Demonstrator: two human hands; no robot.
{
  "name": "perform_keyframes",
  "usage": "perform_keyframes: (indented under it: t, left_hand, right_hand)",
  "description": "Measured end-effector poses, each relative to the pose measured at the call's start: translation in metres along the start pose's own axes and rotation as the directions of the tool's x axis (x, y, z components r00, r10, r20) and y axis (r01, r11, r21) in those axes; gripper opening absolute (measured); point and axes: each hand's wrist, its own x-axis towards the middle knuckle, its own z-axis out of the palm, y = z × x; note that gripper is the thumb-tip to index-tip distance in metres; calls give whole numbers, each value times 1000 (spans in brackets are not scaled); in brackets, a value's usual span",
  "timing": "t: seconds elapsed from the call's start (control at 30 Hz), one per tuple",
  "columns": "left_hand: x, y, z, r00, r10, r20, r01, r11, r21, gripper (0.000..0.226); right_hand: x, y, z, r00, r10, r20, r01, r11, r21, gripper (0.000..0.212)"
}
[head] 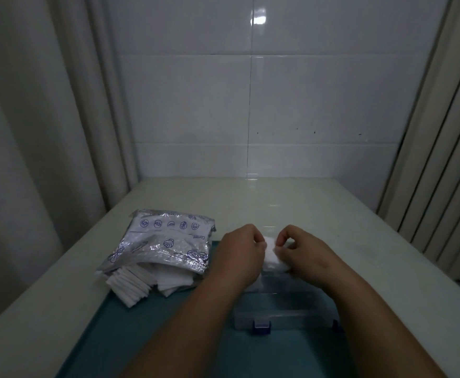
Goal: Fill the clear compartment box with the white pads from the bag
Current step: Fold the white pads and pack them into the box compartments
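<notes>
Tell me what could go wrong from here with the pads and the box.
1. The left hand and right hand both pinch one white pad over the clear compartment box; pulling might tear it or drop it outside a compartment.
2. The loose pads fan out of the bag beside the left forearm; a nudge could scatter them.
3. Dim light makes the box's dividers hard to see, so the pad may land astride one.

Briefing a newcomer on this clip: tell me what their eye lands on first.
Both hands meet at centre, the left hand and right hand pinching a white pad over the clear compartment box. Left of them, a silvery printed bag spills a stack of white pads onto the teal mat.
</notes>
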Motion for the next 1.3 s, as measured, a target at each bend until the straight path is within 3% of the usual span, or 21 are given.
perform_keyframes:
  t: [0.3, 0.53, 0.7, 0.83, 1.17, 1.3]
  left_hand:
    - [-3, -3, 3, 998, 40, 44, -44, 996, 83, 13]
    - [-3, -5, 5, 987, 117, 114, -148, 937, 316, 25]
    - [1, -9, 4, 972, 30, 231, -89, 964, 250, 26]
    - [6, -13, 0, 961, 15, 275, -79, 972, 222, 28]
    - [2, -16, 0, 966, 38, 255, -92, 975, 203, 25]
    - [-4, -19, -5, 982, 52, 182, -69, 994, 85, 22]
  right_hand:
    - [4, 2, 2, 997, 71, 24, -71, 997, -20, 8]
    - [4, -1, 6, 997, 66, 42, -57, 981, -186, 8]
    - [4, -5, 8, 995, 90, 50, -73, 958, -276, 21]
    - [5, -4, 5, 989, 133, 69, -112, 961, -254, 18]
    - [12, -7, 9, 975, 217, 55, -182, 911, -370, 35]
    - [9, -6, 11, 986, 167, 2, -153, 911, -383, 26]
